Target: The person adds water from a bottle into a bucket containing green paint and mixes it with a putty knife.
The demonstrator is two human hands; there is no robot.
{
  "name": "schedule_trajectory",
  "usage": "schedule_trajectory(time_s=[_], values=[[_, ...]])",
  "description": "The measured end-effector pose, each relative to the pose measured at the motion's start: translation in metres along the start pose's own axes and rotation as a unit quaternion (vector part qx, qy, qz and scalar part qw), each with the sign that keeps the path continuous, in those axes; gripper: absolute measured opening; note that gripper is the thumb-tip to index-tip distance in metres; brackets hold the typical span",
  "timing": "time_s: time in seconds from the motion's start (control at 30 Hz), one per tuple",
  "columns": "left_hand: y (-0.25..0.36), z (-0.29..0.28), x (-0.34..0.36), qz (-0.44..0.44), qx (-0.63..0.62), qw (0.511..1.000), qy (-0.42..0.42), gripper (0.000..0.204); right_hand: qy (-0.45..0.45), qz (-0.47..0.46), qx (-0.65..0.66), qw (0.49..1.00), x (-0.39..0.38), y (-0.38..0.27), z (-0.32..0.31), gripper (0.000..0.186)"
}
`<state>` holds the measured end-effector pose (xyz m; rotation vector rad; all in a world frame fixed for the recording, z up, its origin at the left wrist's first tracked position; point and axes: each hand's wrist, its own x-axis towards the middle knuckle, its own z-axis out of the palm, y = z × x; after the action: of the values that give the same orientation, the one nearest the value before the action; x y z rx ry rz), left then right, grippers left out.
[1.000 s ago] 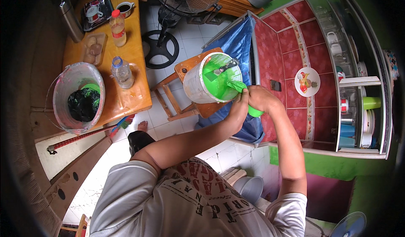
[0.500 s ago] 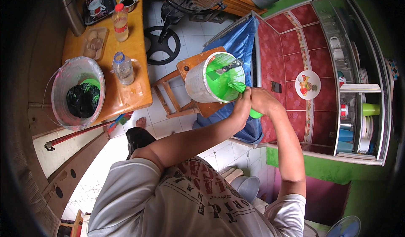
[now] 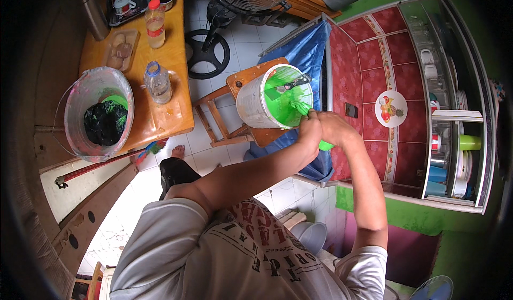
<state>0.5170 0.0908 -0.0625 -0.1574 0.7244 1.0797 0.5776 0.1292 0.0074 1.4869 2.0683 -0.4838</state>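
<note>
Both hands are closed on a plastic bag (image 3: pixel 302 107) covered in green paint, just outside the rim of a white bucket (image 3: pixel 250 101). The bag's crumpled top sticks out over the bucket's mouth, while a rounded green lower part (image 3: pixel 325 145) shows beneath my hands. My left hand (image 3: pixel 309 129) pinches the bag's neck, and my right hand (image 3: pixel 336 128) grips it from the right side. The fingers partly hide the neck. Green paint coats the bucket's inside, where a dark-handled scraper-like tool (image 3: pixel 297 82) lies tilted against the wall.
The bucket rests tilted on a wooden stool (image 3: pixel 233 84) beside a blue plastic sheet (image 3: pixel 302 49). On the wooden table (image 3: pixel 173 99) stand a pail (image 3: pixel 128 110) holding a black bag, a blue-capped bottle (image 3: pixel 158 83) and a red-capped bottle (image 3: pixel 155 26). A dish cabinet (image 3: pixel 454 115) is right.
My fingers have shifted slightly on the bag's neck, and its crumpled green top has changed shape. The view has moved a little; the bucket and tool stay in place.
</note>
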Motion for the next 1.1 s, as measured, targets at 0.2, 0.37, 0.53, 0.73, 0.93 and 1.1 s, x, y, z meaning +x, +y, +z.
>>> schedule_trajectory(time_s=[0.2, 0.37, 0.53, 0.73, 0.93, 1.1], values=[[-0.002, -0.002, 0.005, 0.017, 0.013, 1.0, 0.012, 0.036, 0.003, -0.001, -0.022, 1.0, 0.001, 0.001, 0.007, 0.041], [-0.001, -0.002, 0.01, 0.034, 0.023, 0.998, 0.037, 0.035, -0.049, -0.006, -0.039, 0.998, 0.001, -0.008, -0.002, 0.041], [-0.004, -0.004, 0.017, 0.033, 0.02, 0.999, 0.032, 0.029, -0.026, -0.007, -0.003, 1.0, 0.001, -0.004, 0.005, 0.04], [-0.007, -0.003, 0.026, 0.006, 0.041, 0.998, 0.043, 0.026, -0.016, -0.008, 0.006, 1.0, -0.004, -0.006, 0.005, 0.039], [-0.012, -0.001, 0.043, 0.001, 0.06, 0.996, 0.069, 0.029, -0.031, -0.004, -0.016, 0.999, -0.007, -0.014, -0.002, 0.037], [-0.022, -0.002, 0.059, 0.002, 0.058, 0.994, 0.094, 0.028, -0.025, -0.002, -0.023, 0.999, -0.005, -0.007, 0.006, 0.036]])
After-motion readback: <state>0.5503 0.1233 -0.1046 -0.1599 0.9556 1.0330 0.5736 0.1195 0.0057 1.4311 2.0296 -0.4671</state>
